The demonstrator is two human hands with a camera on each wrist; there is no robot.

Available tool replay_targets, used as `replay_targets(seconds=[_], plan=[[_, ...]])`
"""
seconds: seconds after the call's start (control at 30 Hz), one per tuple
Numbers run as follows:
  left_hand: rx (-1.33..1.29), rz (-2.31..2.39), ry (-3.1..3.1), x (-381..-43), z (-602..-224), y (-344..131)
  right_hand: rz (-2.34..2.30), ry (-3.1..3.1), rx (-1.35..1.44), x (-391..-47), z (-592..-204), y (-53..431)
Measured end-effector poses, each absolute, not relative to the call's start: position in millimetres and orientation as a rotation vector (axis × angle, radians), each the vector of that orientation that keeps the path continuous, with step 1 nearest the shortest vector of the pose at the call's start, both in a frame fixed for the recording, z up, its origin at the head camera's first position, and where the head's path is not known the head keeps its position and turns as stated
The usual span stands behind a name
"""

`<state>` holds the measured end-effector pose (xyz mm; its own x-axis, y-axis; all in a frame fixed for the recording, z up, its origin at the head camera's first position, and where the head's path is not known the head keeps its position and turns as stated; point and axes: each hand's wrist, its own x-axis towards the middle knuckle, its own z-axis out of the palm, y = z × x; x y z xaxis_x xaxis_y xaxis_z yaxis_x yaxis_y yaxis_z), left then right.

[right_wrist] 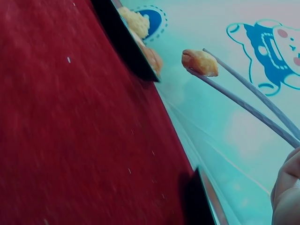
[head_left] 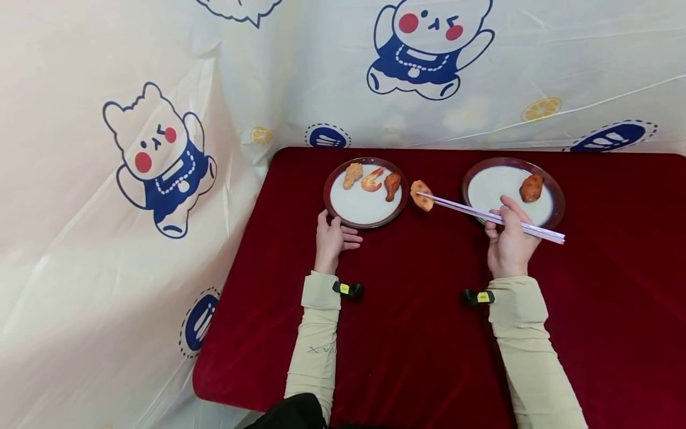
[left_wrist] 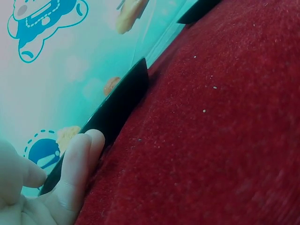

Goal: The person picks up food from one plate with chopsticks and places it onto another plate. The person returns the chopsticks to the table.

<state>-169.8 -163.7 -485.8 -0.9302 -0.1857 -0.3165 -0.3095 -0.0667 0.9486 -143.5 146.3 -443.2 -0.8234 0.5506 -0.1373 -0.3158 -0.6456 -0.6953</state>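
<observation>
My right hand (head_left: 511,250) grips a pair of pale purple chopsticks (head_left: 471,211). Pinched between their tips is a browned, half-moon piece of food that looks like a fried dumpling (head_left: 421,196), held in the air beside the left plate's right rim; the right wrist view shows the dumpling (right_wrist: 200,63) too. My left hand (head_left: 329,241) holds the near left rim of the left plate (head_left: 364,214), fingers along its outer side (left_wrist: 115,112). On that plate lie a fried chicken piece (head_left: 353,176), a shrimp (head_left: 372,179) and a drumstick (head_left: 392,186).
A second plate (head_left: 488,187) stands at the right, partly behind the right hand, bearing a glazed brown piece of meat (head_left: 532,188). Both plates sit near the back edge of a dark red cloth-covered table (head_left: 418,333). A printed white curtain (head_left: 321,71) hangs behind and at the left.
</observation>
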Motion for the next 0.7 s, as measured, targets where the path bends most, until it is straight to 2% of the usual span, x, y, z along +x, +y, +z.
replay_targets(seconds=[0.7], plan=[[-0.558,2.135,2.082,-169,-483,-165,2.466,-1.187,-0.412,-156,-447,88]])
